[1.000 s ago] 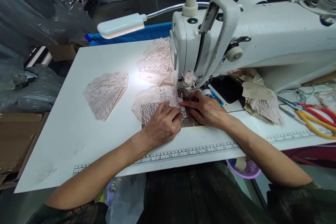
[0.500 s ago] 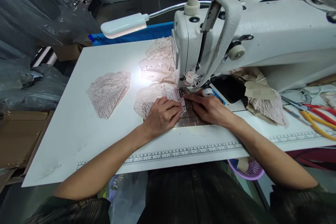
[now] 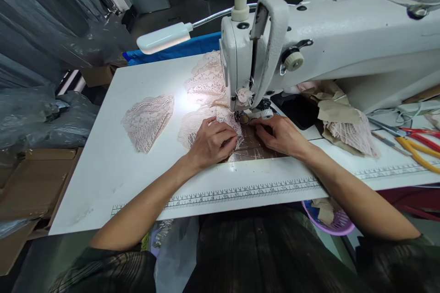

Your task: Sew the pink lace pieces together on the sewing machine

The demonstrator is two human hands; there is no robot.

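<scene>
Pale pink lace fabric (image 3: 193,123) lies under the head of a white sewing machine (image 3: 237,62), lit by its lamp. My left hand (image 3: 212,141) is closed on the lace's near edge, thumb and fingers pressed together just left of the presser foot (image 3: 243,118). My right hand (image 3: 283,136) rests on the metal machine plate (image 3: 254,146) right of the foot. Its index finger stretches toward the foot and the thumb stands apart; nothing shows in its grip. The needle point is hard to make out.
Another folded lace piece (image 3: 148,121) lies on the white table (image 3: 103,183) at left. Right of my hand are a dark phone (image 3: 299,111), lace and beige scraps (image 3: 347,123), and yellow-handled scissors (image 3: 417,151). A purple basket (image 3: 338,226) sits below the table edge.
The camera view has shifted slightly, so the machine appears further left. My right hand has drawn back a little to the right from the presser foot. My left hand stays on the lace.
</scene>
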